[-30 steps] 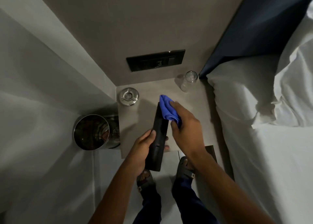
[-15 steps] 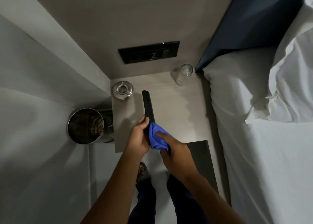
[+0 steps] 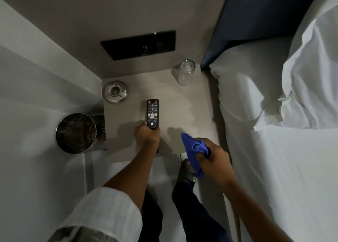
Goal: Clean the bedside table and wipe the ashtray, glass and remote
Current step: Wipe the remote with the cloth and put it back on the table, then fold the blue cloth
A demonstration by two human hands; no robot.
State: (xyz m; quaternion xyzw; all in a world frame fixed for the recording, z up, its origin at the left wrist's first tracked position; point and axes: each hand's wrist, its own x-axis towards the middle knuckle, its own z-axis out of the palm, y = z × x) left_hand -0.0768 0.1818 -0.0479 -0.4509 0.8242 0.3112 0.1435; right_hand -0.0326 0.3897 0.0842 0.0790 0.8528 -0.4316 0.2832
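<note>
While the head camera looks down on the bedside table (image 3: 184, 113), the left hand (image 3: 147, 134) is closed around the near end of the remote (image 3: 152, 113). The remote lies with its buttons up and its far end pointing away from the person, toward the wall; whether it rests flat on the table top or is held just above it cannot be told. Beyond the grip and to its left, the ashtray (image 3: 114, 91) stands in the far left corner of the table, apart from the remote. Beyond the grip and to its right, the glass (image 3: 185, 72) stands in the far right corner, next to the edge of the bed (image 3: 274, 132).

To the right of this grip, well apart from the remote, the right hand (image 3: 214, 161) is closed on a bunched blue cloth (image 3: 194, 150). One end of the cloth sticks out past the fingers over the near right part of the table, and the other end hangs down below the hand. If the cloth touches the table surface cannot be told.

To the left of the left hand, beside the table and lower, a shiny metal bin (image 3: 76, 133) stands on the floor. On the wall above the table there is a dark switch panel (image 3: 139, 45).
</note>
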